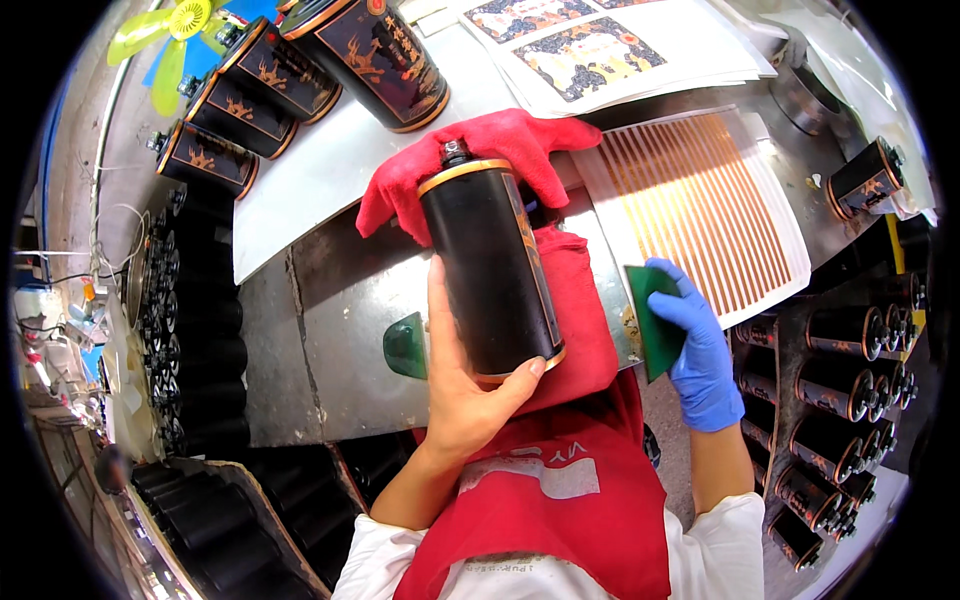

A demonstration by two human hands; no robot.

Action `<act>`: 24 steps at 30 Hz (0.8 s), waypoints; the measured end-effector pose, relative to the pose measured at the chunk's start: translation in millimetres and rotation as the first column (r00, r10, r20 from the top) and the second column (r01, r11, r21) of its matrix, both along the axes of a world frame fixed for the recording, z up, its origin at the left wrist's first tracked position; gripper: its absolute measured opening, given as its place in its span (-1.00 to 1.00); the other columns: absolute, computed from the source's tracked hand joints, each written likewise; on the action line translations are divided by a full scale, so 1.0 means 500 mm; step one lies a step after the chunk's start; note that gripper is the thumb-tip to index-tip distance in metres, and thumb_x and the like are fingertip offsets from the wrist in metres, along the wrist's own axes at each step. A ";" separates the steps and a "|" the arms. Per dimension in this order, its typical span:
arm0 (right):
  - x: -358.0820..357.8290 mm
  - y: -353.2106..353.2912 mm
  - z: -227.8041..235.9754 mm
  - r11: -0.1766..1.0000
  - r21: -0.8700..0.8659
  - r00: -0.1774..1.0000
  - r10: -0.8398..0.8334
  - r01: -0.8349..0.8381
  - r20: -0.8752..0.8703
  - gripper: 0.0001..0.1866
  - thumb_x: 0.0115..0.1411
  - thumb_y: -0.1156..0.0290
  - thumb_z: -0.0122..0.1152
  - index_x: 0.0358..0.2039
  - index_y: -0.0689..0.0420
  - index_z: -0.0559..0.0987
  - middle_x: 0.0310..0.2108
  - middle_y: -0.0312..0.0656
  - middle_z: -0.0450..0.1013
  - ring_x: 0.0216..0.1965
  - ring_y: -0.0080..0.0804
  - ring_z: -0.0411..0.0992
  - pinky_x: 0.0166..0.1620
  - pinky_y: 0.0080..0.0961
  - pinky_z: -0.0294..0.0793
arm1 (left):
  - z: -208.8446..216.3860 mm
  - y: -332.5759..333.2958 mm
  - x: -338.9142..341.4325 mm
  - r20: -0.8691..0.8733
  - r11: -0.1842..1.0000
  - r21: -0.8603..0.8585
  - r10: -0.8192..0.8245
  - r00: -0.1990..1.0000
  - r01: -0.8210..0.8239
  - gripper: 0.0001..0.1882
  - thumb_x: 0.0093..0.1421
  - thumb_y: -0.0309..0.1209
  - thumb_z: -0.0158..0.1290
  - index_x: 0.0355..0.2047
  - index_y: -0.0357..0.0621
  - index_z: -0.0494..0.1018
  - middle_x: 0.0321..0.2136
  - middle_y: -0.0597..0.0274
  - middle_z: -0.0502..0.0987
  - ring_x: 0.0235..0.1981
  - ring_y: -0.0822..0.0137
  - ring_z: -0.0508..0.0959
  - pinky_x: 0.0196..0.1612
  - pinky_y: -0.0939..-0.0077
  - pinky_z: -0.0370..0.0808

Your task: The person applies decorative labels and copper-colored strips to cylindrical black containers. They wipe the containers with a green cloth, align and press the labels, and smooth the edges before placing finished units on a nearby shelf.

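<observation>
My bare left hand (475, 390) grips the lower end of a black bottle (485, 275) with gold rims. The thumb lies across its bottom edge. The bottle's neck points away from me, and its decorated side faces right. Under and around it lies a red cloth (575, 320), draped over a support that is mostly hidden. My right hand (695, 345), in a blue glove, pinches a flat green scraper (655, 322) just right of the cloth. Beside the scraper is a sheet of copper-coloured strips (700, 210). A green translucent piece (405, 346) rests on the metal table (340, 370), left of the bottle.
Several decorated bottles (370, 60) stand on a white board (300, 215) at the far left. Printed sheets (590, 55) lie at the back, and a metal pot (803, 95) stands far right. Racks of black bottles (200, 330) flank the table on both sides. A yellow-green fan (188, 18) is top left.
</observation>
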State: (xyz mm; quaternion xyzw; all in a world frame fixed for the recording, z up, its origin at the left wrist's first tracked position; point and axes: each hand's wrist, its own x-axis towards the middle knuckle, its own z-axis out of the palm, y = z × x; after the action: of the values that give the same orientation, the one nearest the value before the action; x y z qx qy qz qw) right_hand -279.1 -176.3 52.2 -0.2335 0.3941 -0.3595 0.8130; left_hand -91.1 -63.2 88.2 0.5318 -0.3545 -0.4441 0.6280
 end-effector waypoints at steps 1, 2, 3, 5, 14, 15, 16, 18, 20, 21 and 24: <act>0.002 0.008 -0.002 0.999 -0.009 0.999 0.036 -0.036 -0.011 -0.56 -0.02 0.56 0.17 -0.06 0.17 0.43 -0.22 -0.28 0.42 -0.22 -0.52 0.40 -0.10 -0.62 0.41 | -0.001 -0.003 0.002 0.083 1.000 0.001 -0.016 0.996 0.015 0.06 -0.05 -0.77 -0.01 0.29 0.03 -0.45 0.14 0.02 0.12 0.09 0.18 0.32 -0.01 0.15 0.47; 0.006 0.017 0.002 0.997 -0.027 0.996 0.067 -0.068 -0.051 -0.58 -0.02 0.58 0.19 -0.07 0.17 0.44 -0.23 -0.30 0.42 -0.23 -0.55 0.40 -0.13 -0.64 0.41 | 0.003 -0.005 0.001 0.068 1.000 0.004 -0.022 0.997 0.021 0.06 -0.05 -0.77 0.00 0.29 0.00 -0.44 0.15 0.03 0.10 0.10 0.20 0.30 0.00 0.24 0.45; 0.012 0.025 0.009 0.994 -0.060 0.992 0.083 -0.089 -0.097 -0.58 -0.03 0.58 0.21 -0.08 0.17 0.45 -0.24 -0.30 0.43 -0.23 -0.56 0.39 -0.13 -0.64 0.41 | 0.009 -0.007 -0.002 0.054 1.000 0.006 -0.025 0.998 0.025 0.06 -0.05 -0.76 0.01 0.29 -0.04 -0.44 0.16 0.04 0.08 0.12 0.22 0.27 0.01 0.33 0.42; 0.018 0.038 0.023 0.981 -0.131 0.977 0.120 -0.144 -0.176 -0.58 -0.04 0.58 0.23 -0.09 0.16 0.46 -0.24 -0.30 0.43 -0.23 -0.58 0.38 -0.13 -0.65 0.40 | 0.013 -0.008 -0.002 -0.017 1.000 -0.015 -0.023 1.000 0.023 0.05 -0.05 -0.76 0.01 0.29 -0.08 -0.43 0.18 0.05 0.05 0.13 0.24 0.25 0.01 0.42 0.40; 0.014 0.040 0.013 0.980 -0.126 0.973 0.130 -0.156 -0.191 -0.59 -0.01 0.57 0.22 -0.08 0.17 0.46 -0.23 -0.29 0.43 -0.23 -0.59 0.39 -0.15 -0.67 0.41 | 0.011 -0.007 -0.010 -0.033 1.000 -0.025 0.008 0.999 -0.009 0.04 -0.03 -0.73 0.00 0.30 -0.02 -0.43 0.17 -0.01 0.10 0.11 0.18 0.29 0.12 0.22 0.32; 0.011 0.040 0.014 0.977 -0.131 0.970 0.138 -0.166 -0.201 -0.59 -0.01 0.57 0.22 -0.08 0.17 0.46 -0.22 -0.29 0.42 -0.23 -0.59 0.39 -0.15 -0.67 0.41 | 0.008 -0.005 -0.006 0.013 1.000 -0.009 -0.002 1.000 0.002 0.06 -0.04 -0.71 0.02 0.30 -0.03 -0.44 0.17 -0.03 0.10 0.12 0.17 0.28 0.12 0.25 0.32; 0.010 0.039 0.012 0.979 -0.131 0.972 0.127 -0.155 -0.198 -0.59 -0.01 0.56 0.22 -0.08 0.17 0.46 -0.22 -0.29 0.42 -0.23 -0.59 0.39 -0.15 -0.67 0.41 | 0.008 -0.006 -0.003 -0.010 1.000 -0.024 0.001 1.000 -0.001 0.07 -0.05 -0.71 0.03 0.30 -0.03 -0.45 0.17 -0.03 0.10 0.12 0.17 0.28 0.12 0.26 0.32; 0.007 0.037 0.007 0.983 -0.128 0.976 0.106 -0.132 -0.191 -0.59 -0.01 0.56 0.22 -0.08 0.17 0.46 -0.22 -0.28 0.42 -0.24 -0.59 0.39 -0.15 -0.67 0.42 | 0.008 -0.007 0.003 -0.058 0.999 -0.050 0.005 0.998 -0.008 0.08 -0.06 -0.70 0.04 0.30 -0.03 -0.46 0.16 -0.03 0.10 0.12 0.17 0.29 0.11 0.27 0.32; 0.005 0.034 0.010 0.985 -0.129 0.978 0.091 -0.116 -0.186 -0.59 -0.01 0.55 0.22 -0.08 0.17 0.46 -0.22 -0.29 0.42 -0.24 -0.59 0.39 -0.15 -0.67 0.42 | 0.003 -0.007 0.013 -0.155 0.997 -0.074 -0.009 0.988 -0.002 0.08 -0.05 -0.72 0.04 0.29 -0.05 -0.47 0.17 0.03 0.07 0.11 0.22 0.28 0.06 0.34 0.37; 0.005 0.032 0.011 0.985 -0.130 0.979 0.085 -0.110 -0.183 -0.59 -0.01 0.55 0.22 -0.08 0.17 0.46 -0.23 -0.29 0.42 -0.24 -0.59 0.39 -0.15 -0.67 0.42 | 0.002 -0.007 0.016 -0.203 0.996 -0.086 -0.016 0.979 -0.002 0.08 -0.05 -0.73 0.05 0.29 -0.05 -0.47 0.18 0.07 0.06 0.11 0.25 0.28 0.03 0.38 0.39; 0.003 0.032 -0.002 0.983 -0.124 0.978 0.110 -0.133 -0.175 -0.59 -0.01 0.54 0.23 -0.08 0.17 0.45 -0.22 -0.29 0.42 -0.23 -0.59 0.38 -0.14 -0.67 0.40 | 0.002 -0.008 -0.001 -0.001 1.000 -0.012 -0.004 1.000 0.004 0.09 -0.05 -0.73 0.05 0.29 -0.05 -0.47 0.17 0.06 0.07 0.11 0.24 0.28 0.04 0.36 0.38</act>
State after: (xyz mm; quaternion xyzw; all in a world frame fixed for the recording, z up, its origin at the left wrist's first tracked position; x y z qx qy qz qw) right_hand -277.4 -160.5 51.4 -0.3412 0.4209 -0.3139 0.7797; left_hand -91.7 -67.0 89.3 0.5269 -0.3579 -0.4435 0.6305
